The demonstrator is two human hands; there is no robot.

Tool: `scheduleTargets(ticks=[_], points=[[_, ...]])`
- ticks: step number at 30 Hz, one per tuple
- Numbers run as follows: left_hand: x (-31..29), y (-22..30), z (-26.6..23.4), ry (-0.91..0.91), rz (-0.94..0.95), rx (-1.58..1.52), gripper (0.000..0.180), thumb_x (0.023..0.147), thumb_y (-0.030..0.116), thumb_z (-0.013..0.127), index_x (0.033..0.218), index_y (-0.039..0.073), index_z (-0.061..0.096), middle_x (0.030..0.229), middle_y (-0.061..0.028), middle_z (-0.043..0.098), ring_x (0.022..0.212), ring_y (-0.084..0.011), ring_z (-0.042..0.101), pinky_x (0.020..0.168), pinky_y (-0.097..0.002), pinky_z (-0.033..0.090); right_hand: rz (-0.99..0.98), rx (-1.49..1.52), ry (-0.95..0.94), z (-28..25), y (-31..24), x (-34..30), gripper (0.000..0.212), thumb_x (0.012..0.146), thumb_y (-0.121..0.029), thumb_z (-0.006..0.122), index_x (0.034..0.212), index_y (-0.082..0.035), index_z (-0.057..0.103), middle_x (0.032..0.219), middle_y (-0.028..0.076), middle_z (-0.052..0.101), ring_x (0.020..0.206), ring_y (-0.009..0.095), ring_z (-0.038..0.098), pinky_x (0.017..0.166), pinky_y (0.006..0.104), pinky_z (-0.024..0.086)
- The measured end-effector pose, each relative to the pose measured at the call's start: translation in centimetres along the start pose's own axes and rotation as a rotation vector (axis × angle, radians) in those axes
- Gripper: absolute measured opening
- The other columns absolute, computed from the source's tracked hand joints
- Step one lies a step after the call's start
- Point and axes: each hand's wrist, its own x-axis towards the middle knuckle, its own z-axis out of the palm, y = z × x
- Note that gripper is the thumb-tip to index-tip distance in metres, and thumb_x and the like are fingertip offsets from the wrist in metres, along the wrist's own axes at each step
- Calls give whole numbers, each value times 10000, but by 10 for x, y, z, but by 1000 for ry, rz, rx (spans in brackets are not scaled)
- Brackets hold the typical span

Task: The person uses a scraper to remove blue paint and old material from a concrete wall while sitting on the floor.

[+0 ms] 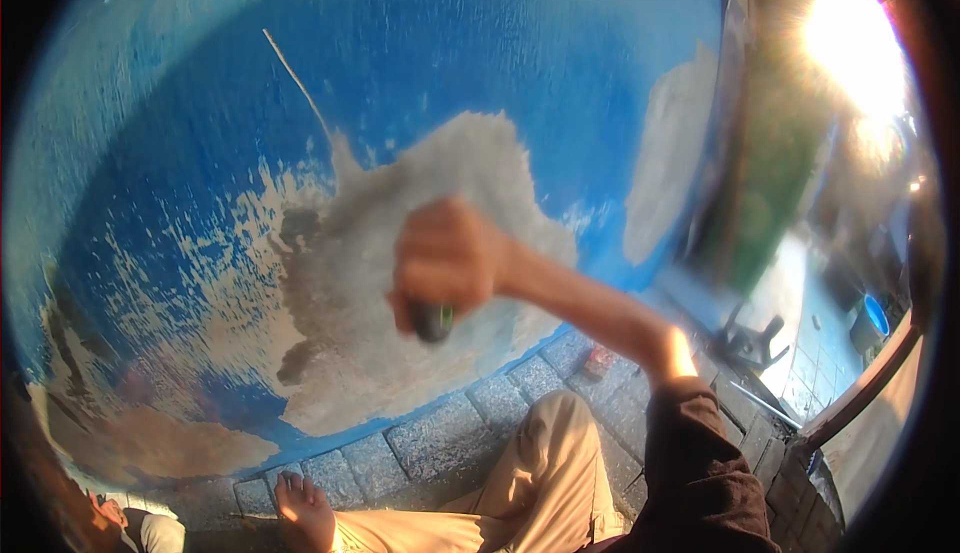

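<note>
The right grip [450, 258] is clamped on a dark handle [433, 324] jutting below it, before the grey patch [480, 168] on the blue wall [420, 63], apparently mid-scrape, the next stroke likely calling for firm pressure; the left grip is out of view.

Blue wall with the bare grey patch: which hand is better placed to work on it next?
Probably the right hand: it grips a dark handle in front of the grey patch; the left hand can't be seen.
</note>
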Motion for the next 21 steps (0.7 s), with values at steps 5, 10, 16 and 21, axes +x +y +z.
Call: scheduleTargets(ticks=[5,10,16,21], points=[[0,6,-10,-101,-15,-24,200,865,306,599,890,137,496,717,45,401,512,-69,302,422,-212,212,149,-105,46,2,9,-13,210,580,-124,698,608,-109,490,499,2,449,402,184,481,364,325,379],[1,1,-9,-58,-18,-14,203,865,306,601,901,133,501,712,41,401,507,-71,301,418,-212,211,190,-194,100,-17,28,-7,250,621,-79,651,571,-113,408,472,19,408,379,186,442,354,336,349],[4,0,-7,-112,30,-40,203,863,304,604,906,129,511,697,39,401,494,-71,300,411,-211,210,132,-122,50,-18,14,-7,240,630,-77,657,578,-102,424,489,33,452,394,194,471,360,340,353],[3,4,-10,-73,7,-29,198,866,303,599,895,129,510,694,41,401,498,-67,306,413,-211,214,195,-218,57,-30,18,-12,231,624,-60,652,578,-110,431,497,33,457,405,192,475,370,338,363]])
